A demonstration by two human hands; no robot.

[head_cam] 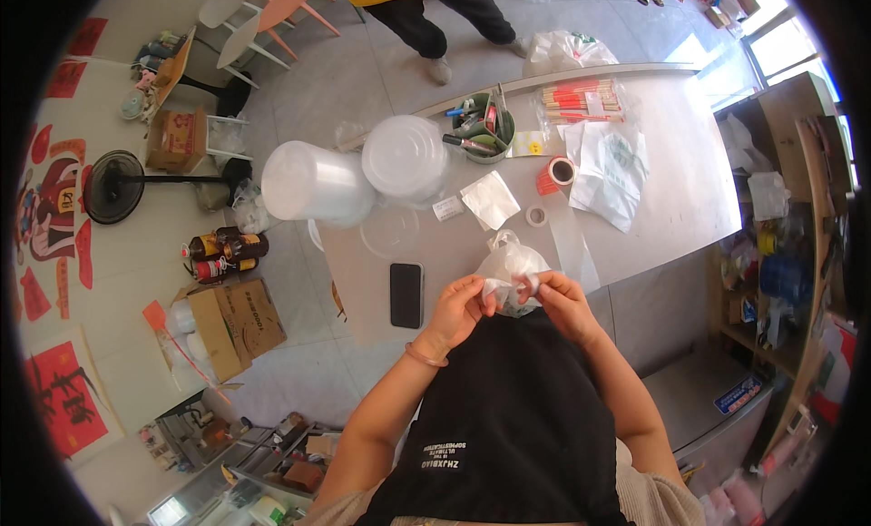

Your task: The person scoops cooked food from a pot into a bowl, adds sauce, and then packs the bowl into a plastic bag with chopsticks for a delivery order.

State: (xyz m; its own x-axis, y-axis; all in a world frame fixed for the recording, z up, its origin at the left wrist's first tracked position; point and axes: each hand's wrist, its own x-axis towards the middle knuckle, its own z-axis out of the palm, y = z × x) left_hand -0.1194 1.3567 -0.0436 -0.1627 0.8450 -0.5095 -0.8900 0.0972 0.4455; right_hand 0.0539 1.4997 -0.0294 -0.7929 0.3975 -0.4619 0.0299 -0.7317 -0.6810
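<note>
A whitish plastic bag (515, 259) stands at the table's near edge, its contents hidden by the plastic. My left hand (465, 305) pinches the bag's upper part from the left, thumb against fingers. From the right, my right hand (559, 301) grips another gathered part of the plastic. A black phone (406, 295) lies left of the hands. Behind the bag are a folded white napkin (491, 200), a small roll of tape (536, 216) and a red-and-white roll (556, 175).
Stacked clear plastic containers (313, 182) and lids (405, 158) stand at the left; a green organizer (484, 128) holds pens. Paper bags (607, 168) and wrapped chopsticks (582, 102) lie at the right. Beyond the table (680, 151), a person (435, 15) is on the floor.
</note>
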